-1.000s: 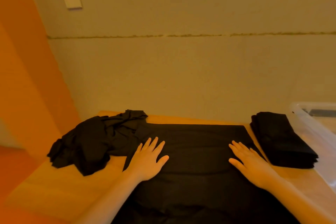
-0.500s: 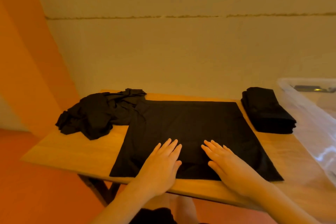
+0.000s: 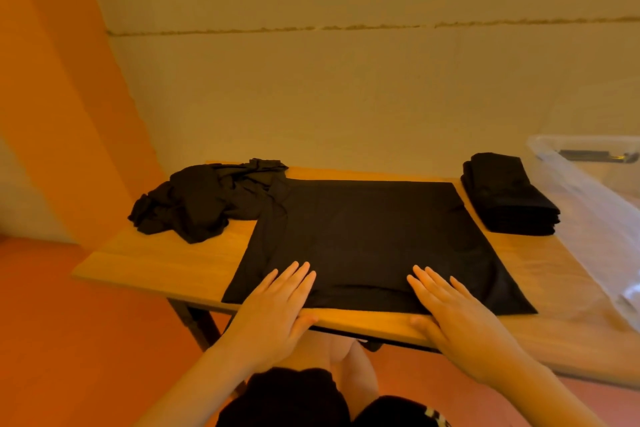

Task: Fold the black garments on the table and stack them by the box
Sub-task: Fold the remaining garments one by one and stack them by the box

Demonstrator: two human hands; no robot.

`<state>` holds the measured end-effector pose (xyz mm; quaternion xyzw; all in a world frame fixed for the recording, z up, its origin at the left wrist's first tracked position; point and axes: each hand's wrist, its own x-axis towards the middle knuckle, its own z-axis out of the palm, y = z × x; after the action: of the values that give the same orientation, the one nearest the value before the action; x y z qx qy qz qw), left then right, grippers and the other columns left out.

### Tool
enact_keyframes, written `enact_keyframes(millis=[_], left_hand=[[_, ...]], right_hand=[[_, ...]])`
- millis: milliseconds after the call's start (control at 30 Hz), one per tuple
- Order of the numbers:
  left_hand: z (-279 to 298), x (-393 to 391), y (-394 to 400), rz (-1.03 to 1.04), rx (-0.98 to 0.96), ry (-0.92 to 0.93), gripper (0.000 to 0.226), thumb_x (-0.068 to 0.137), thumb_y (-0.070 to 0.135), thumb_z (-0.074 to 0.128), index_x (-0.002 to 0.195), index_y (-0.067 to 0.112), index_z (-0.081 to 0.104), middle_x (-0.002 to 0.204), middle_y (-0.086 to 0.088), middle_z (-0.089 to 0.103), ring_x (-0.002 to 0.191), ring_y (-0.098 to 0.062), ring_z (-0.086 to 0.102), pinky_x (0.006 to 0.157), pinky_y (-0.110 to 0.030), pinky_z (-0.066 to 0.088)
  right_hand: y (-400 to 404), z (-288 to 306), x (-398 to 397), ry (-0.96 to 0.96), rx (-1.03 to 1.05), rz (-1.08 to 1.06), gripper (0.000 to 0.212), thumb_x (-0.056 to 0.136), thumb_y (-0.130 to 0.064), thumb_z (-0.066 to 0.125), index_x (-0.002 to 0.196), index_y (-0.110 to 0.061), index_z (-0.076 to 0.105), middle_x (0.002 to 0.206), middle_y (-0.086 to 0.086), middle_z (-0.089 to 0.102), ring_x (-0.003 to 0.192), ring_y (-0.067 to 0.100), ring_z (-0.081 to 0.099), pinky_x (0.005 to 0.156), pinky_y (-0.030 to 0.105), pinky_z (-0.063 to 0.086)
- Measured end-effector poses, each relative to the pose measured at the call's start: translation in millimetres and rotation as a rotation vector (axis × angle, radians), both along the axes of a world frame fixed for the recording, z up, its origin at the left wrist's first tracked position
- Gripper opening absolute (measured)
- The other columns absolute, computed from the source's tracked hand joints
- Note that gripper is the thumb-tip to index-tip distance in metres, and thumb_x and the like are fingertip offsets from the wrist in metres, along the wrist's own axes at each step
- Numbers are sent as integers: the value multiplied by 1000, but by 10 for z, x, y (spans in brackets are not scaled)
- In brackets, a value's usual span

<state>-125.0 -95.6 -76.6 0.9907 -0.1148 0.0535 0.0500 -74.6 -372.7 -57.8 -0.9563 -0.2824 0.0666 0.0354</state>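
While the flat black garment (image 3: 363,239) lies spread across the middle of the wooden table (image 3: 156,263), its near hem close to the table's front edge, both hands rest palm-down on that hem. The left hand (image 3: 277,308) and the right hand (image 3: 453,315) have their fingers straight and close together, holding nothing, pressing the cloth flat.

The step in hand looks like smoothing before a fold. To do it well, the palms should sweep outward from the centre toward the side edges, so creases leave the cloth rather than bunch under it, and the hem should sit square to the table edge before any lift.

A crumpled heap of black garments (image 3: 207,201) sits at the far left, touching the spread one's far left corner. A neat stack of folded black garments (image 3: 509,198) stands at the far right, just beside a clear plastic box (image 3: 588,191).

Beyond the table rises a plain pale wall (image 3: 346,97); an orange wall panel (image 3: 52,97) stands left, over a reddish floor (image 3: 69,340).
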Motion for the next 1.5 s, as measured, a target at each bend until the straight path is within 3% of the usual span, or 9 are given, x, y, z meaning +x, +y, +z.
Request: enact_keyframes(millis=[267, 400, 667, 833, 967, 1067, 1133, 1267, 1500], left_hand=[[-192, -58, 131, -113, 131, -225, 54, 66, 36, 82, 114, 16, 68, 116, 0, 68, 108, -14, 64, 87, -29, 50], [-251, -129, 234, -162, 79, -357, 41, 86, 6, 37, 113, 11, 67, 116, -3, 67, 109, -17, 63, 102, -21, 37], [-94, -167, 458, -215, -59, -308, 52, 60, -9, 56, 106, 10, 71, 108, -1, 70, 101, -12, 66, 85, -24, 50], [-42, -216, 571, -40, -440, -137, 58, 88, -16, 40, 113, 32, 60, 122, 29, 47, 113, 31, 32, 98, 2, 27], [111, -219, 619, 73, -595, 40, 44, 96, 2, 44, 101, 42, 61, 102, 38, 58, 101, 29, 44, 85, 2, 36], [254, -188, 632, 69, -606, 117, 34, 96, 8, 46, 90, 36, 66, 92, 27, 64, 93, 4, 58, 73, -8, 43], [334, -120, 631, 81, -591, 144, 31, 97, 11, 46, 85, 29, 68, 87, 8, 65, 84, -9, 59, 70, -19, 44], [438, 3, 615, 94, -584, 152, 28, 97, 11, 47, 82, 24, 68, 81, 3, 65, 78, -7, 59, 72, -25, 45], [488, 27, 684, 158, -674, 143, 28, 96, 10, 47, 83, 22, 68, 83, 3, 68, 78, -1, 62, 69, -15, 46]], right_hand=[[-79, -77, -160, -133, -30, -1, 117, 40, -81, -39, 139, -27, -8, 146, -12, -11, 137, 4, -7, 110, 26, 2], [-158, -175, -162, -229, -21, -54, 87, 91, -57, -11, 110, -25, 68, 116, -5, 65, 101, 8, 65, 77, 25, 53], [-333, -274, -315, -270, 83, -28, 71, 98, -49, 3, 108, -25, 69, 112, -5, 68, 102, 9, 64, 98, 23, 38], [-450, -301, -306, -322, 97, -2, 67, 99, -46, 6, 107, -23, 69, 111, -4, 68, 101, 10, 65, 109, 19, 8], [-648, -297, -255, -431, 258, -39, 26, 79, -31, 64, 103, -23, 70, 106, -6, 69, 98, 5, 64, 102, 2, 12], [-844, -373, -128, -279, 273, -124, 83, 30, -6, 95, 105, -28, 66, 94, -9, 72, 76, 4, 69, 73, 2, 42], [-856, -174, -145, -213, 290, -95, 83, 38, -23, 95, 108, -42, 54, 87, -14, 71, 67, -1, 66, 55, 9, 47], [-847, -136, -124, -185, 394, -49, 83, 53, -96, 19, 128, -61, 9, 129, -36, 26, 117, -14, 33, 92, 11, 38], [-778, -269, -316, -193, 449, -10, 44, 95, -59, 15, 119, -51, 50, 111, -33, 54, 106, -7, 52, 94, -4, 22]])
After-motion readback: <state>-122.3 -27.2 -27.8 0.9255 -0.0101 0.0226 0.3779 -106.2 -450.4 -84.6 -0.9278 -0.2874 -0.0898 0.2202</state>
